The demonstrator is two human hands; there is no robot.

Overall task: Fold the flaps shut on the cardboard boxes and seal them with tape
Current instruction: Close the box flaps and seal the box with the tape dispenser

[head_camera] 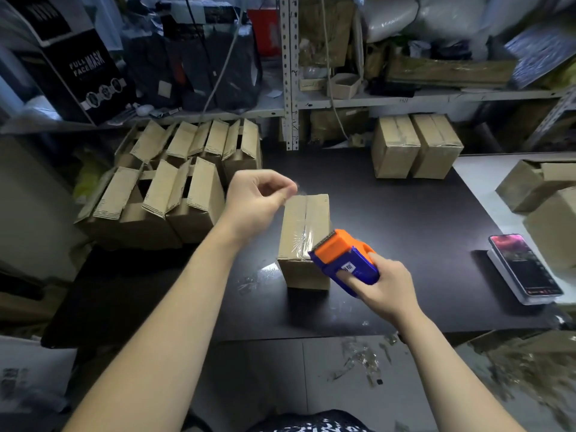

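Box (pixel 318 213): closed, clear tape (pixel 307 238) on seam.
Left hand (pixel 255 201): pinches tape.
Right hand (pixel 383 285): grips dispenser (pixel 346 260).
Carton (pixel 78 67): I read "FULL FACE MASK".

Plain brown cardboard box (pixel 304 232) with glossy clear tape (pixel 307 236), orange-and-blue tape dispenser (pixel 346 260), matte black table (pixel 405 213), black carton (pixel 84 73) lettered white, phone (pixel 525 268) screen perhaps pinkish

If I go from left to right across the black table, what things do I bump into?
Pile of open-flapped brown cardboard boxes → closed brown cardboard box with clear tape → orange-and-blue tape dispenser in the right hand → lit smartphone.
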